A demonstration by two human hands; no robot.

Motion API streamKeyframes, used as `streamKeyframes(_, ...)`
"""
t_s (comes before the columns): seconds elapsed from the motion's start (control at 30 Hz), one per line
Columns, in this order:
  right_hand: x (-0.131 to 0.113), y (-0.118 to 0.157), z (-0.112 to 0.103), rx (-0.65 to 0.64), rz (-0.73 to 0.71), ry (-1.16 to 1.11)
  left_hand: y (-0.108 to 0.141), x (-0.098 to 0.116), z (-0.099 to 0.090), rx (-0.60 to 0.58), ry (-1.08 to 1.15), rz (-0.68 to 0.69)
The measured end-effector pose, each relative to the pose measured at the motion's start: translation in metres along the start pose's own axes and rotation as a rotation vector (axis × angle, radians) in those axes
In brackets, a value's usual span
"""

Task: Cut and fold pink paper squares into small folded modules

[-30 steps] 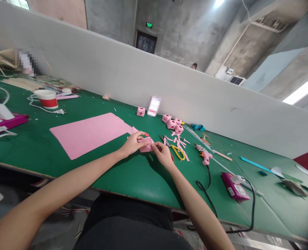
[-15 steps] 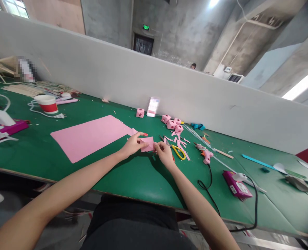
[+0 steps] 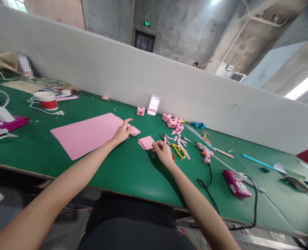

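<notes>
Head view: my right hand (image 3: 162, 151) is at the near right corner of a small pink paper (image 3: 146, 142), thumb and fingertips pinching that corner. The paper has layers slightly fanned at its left edge; can't tell if it's folded or stacked. It sits in front of me, around mid-table, just left of the scissors (image 3: 178, 151).

My left hand (image 3: 122, 132) is off that paper, over the right end of the big pink sheet (image 3: 88, 135), index finger stretched out and pointing away from me. Other fingers mostly hidden; can't tell if they grip anything. Pink paper pieces (image 3: 135, 131) poke out just right of it.

Scissors lie near my right hand, yellow and red handles toward me. Pink scraps (image 3: 181, 143) beside and beyond them. Four pink boxes (image 3: 172, 123) with cut holes bunch up behind the scraps; one more box (image 3: 140, 111) stands apart to the left, by a blurred-out upright thing (image 3: 153, 105).

Right side of the green table (image 3: 133, 177): pink glue gun (image 3: 207, 154), purple power strip (image 3: 236, 184). Far left: red and white cup (image 3: 46, 100), upright.
</notes>
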State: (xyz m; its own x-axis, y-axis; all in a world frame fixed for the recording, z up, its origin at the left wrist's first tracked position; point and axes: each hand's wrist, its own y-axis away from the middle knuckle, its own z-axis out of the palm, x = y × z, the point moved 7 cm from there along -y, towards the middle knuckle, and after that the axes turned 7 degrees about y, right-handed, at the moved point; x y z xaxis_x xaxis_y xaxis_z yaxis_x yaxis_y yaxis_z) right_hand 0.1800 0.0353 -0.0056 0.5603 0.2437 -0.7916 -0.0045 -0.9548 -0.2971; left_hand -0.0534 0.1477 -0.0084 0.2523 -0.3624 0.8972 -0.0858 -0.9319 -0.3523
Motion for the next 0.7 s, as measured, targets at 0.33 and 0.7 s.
streamKeyframes(0.33, -0.009, 0.006, 0.007, -0.052, -0.027, 0.090, -0.005, 0.001, -0.005, 0.055, -0.230, 0.105)
streamKeyframes(0.7, -0.105, 0.074, -0.014, -0.327, -0.201, -0.446, -0.002, -0.009, -0.015, 0.142, -0.209, 0.089)
